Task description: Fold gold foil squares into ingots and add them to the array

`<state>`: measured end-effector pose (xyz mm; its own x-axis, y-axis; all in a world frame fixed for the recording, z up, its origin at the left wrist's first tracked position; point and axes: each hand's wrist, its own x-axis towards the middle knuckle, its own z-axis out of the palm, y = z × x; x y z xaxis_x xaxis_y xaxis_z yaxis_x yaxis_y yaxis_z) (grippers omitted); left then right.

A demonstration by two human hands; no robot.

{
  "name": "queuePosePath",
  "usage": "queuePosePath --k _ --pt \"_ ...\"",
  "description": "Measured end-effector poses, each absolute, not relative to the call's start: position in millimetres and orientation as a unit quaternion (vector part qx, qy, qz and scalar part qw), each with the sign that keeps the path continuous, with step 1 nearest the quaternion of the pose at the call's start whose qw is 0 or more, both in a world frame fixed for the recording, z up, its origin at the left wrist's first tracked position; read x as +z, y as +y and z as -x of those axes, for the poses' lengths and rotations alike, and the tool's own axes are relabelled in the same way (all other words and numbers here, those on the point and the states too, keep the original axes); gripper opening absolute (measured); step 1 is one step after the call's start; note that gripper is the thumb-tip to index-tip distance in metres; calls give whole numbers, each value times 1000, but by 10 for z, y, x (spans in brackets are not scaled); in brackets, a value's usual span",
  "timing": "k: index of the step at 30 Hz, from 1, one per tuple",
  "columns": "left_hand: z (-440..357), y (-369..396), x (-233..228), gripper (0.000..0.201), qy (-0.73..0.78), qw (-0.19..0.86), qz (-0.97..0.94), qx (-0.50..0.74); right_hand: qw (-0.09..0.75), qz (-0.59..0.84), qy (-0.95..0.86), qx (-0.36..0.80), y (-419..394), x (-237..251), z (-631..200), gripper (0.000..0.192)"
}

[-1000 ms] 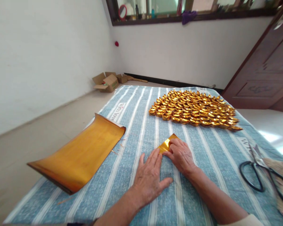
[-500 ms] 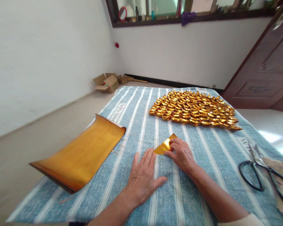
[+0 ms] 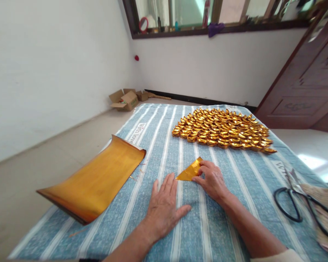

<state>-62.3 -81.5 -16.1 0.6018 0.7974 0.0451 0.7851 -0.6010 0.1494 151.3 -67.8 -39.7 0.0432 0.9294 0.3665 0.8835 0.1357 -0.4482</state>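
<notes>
reference: clock centred on the gold foil piece [image 3: 188, 172], which i see lying on the cloth-covered tabletop [image 3: 158, 145], ahead of and between both hands. from my remote station i read the following.

1. right hand [image 3: 211, 180], 3 to 4 o'clock: fingers and thumb clamped on the right end of the foil piece, hiding part of that end.

2. left hand [image 3: 162, 209], 7 to 8 o'clock: laid flat on the cloth, fingers extended and slightly apart, thumb well out to the side. fingertips sit at the foil's left tip; i cannot tell whether they touch it.

3. surroundings. at 9 o'clock, a stack of gold sheets [image 3: 98, 178] with curled ends, near the left edge; thin scraps [image 3: 132, 177] lie just beside it, towards the hands. at 1 to 2 o'clock, a dense cluster of gold boat-shaped pieces [image 3: 224, 129]. at 3 o'clock, outboard of the right forearm, black-handled scissors [image 3: 297, 188] partly overlap a beige cloth [image 3: 319, 193].

4. beyond the tabletop: an open cardboard box [image 3: 128, 102] on the floor at 10 to 11 o'clock, a brown door [image 3: 303, 87] at 2 o'clock, and a purple cloth [image 3: 215, 30] over the window ledge [image 3: 175, 34] between 12 and 1 o'clock.
</notes>
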Motion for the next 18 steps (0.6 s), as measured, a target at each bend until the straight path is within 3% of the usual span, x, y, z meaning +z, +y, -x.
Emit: queuePosePath --k 6,10,18 --pt "609 -775 -111 68 458 65 -886 17 333 630 -699 52 -667 -441 -1596 13" --pt "631 -707 -74 62 442 48 -896 23 358 648 -672 -2 -620 -480 -1690 13" --pt "471 -439 -15 21 438 -15 -895 82 232 735 -634 -61 -556 -440 -1698 26"
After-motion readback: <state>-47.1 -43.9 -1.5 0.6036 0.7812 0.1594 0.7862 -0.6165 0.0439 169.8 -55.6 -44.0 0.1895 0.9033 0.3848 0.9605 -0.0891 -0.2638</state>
